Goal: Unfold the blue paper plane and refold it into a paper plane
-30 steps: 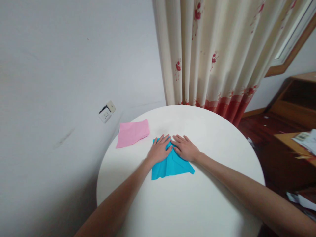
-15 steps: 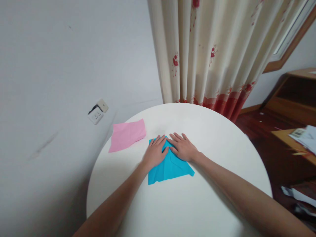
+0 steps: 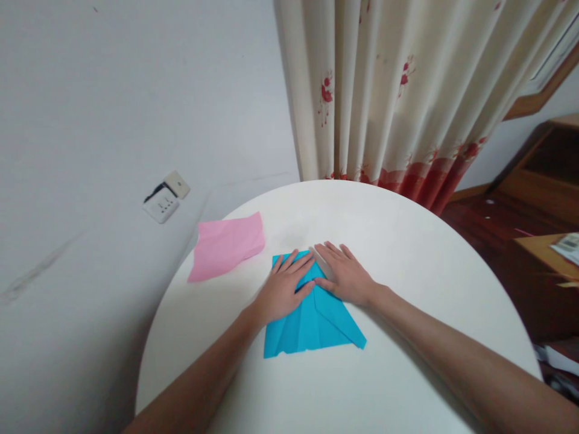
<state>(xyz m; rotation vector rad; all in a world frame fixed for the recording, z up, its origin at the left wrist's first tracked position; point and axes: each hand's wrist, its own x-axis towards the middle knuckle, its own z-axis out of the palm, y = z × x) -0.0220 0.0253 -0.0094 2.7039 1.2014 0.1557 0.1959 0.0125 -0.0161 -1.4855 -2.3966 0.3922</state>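
Observation:
A folded blue paper (image 3: 312, 325) lies on the round white table (image 3: 398, 241). My left hand (image 3: 283, 286) presses flat on the paper's upper left part, fingers spread. My right hand (image 3: 346, 274) lies flat on its upper right part, fingers together and pointing away from me. The two hands meet near the paper's top fold. A pink paper (image 3: 226, 244) rests apart, to the far left of the blue one, near the table's rim.
A cream curtain with red flowers (image 3: 389, 90) hangs behind the table. A wall socket (image 3: 163, 196) sits on the white wall at left. Wooden furniture (image 3: 538, 175) and loose papers (image 3: 567, 247) stand at right.
Both hands have stayed flat on the blue paper, shifting only slightly. The view has tilted, so table and papers sit a little differently in the picture.

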